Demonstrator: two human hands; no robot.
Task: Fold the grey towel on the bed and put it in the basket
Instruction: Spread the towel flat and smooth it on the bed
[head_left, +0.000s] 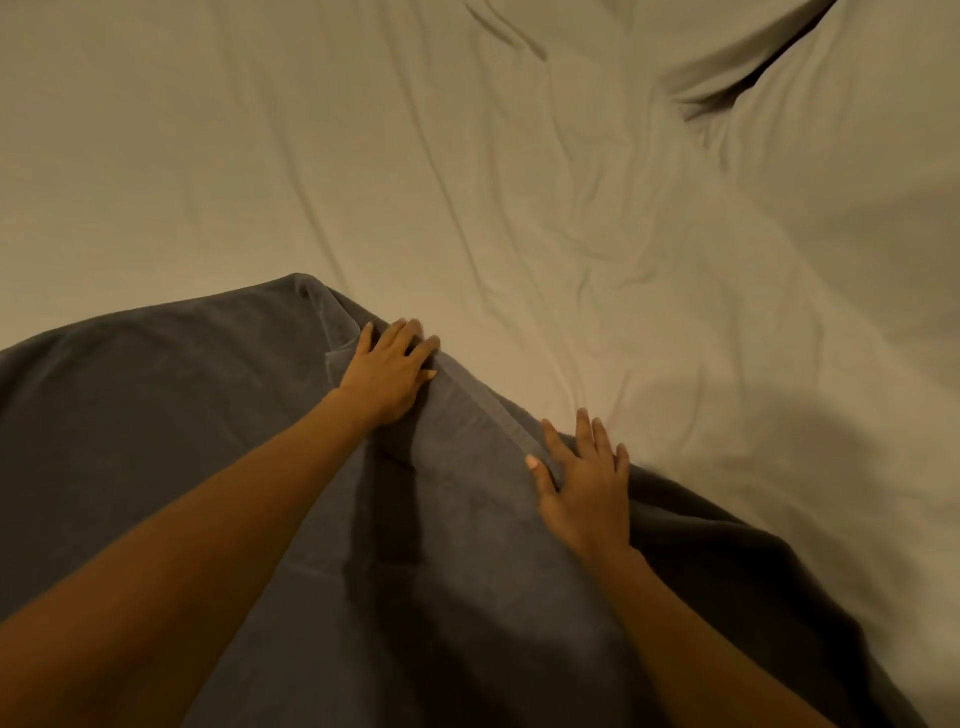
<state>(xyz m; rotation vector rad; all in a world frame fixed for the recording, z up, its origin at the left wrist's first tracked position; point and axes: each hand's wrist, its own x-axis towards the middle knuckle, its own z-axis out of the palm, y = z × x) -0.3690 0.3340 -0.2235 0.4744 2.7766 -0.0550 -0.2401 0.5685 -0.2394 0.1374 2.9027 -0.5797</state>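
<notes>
We've got the grey towel (182, 441) spread on the bed (467, 182) from 9 round to 5 o'clock. Left hand (389, 374) and right hand (584, 488) both lie flat along its far hem, fingers straight, gripping nothing. Looks like smoothing mid-fold; next we'd need to pinch corners. Basket's nowhere in view, and the towel's near edge is cut off.

Two bare forearms are seen, ending in the left hand (390, 375) and right hand (584, 486), with short, pale nails on the fingers (551, 441).
</notes>
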